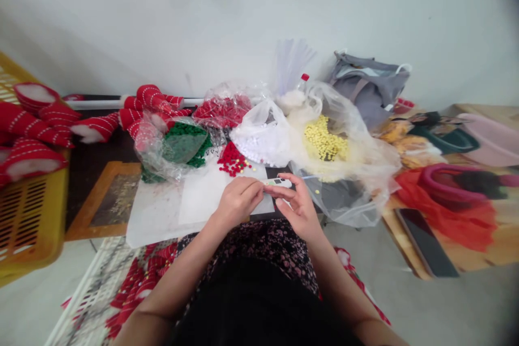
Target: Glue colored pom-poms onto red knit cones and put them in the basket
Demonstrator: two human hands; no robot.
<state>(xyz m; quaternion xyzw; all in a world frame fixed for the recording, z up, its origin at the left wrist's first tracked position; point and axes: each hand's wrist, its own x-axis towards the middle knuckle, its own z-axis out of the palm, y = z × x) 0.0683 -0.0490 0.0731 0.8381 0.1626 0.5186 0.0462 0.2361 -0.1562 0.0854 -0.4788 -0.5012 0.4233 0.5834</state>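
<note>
A small white handheld device (pixel 278 182) with dark and green patches on its face lies level between my two hands, above the table's front edge. My right hand (pixel 298 206) holds it from the right, index finger along its far side and other fingers beneath. The fingers of my left hand (pixel 239 200) are pinched together at its left end; their tips are partly hidden. Just beyond lies a pile of small red pompoms (pixel 232 161) with a few yellow and white ones. White paper (pixel 203 194) lies under and left of my left hand.
Clear bags hold green pompoms (pixel 184 143), red ones (pixel 223 111) and yellow ones (pixel 324 140); a white bag (pixel 263 132) stands between. Red-and-white knitted pieces (pixel 152 102) lie behind. A yellow basket (pixel 32 221) is far left, a phone (pixel 425 243) on the wooden surface at right.
</note>
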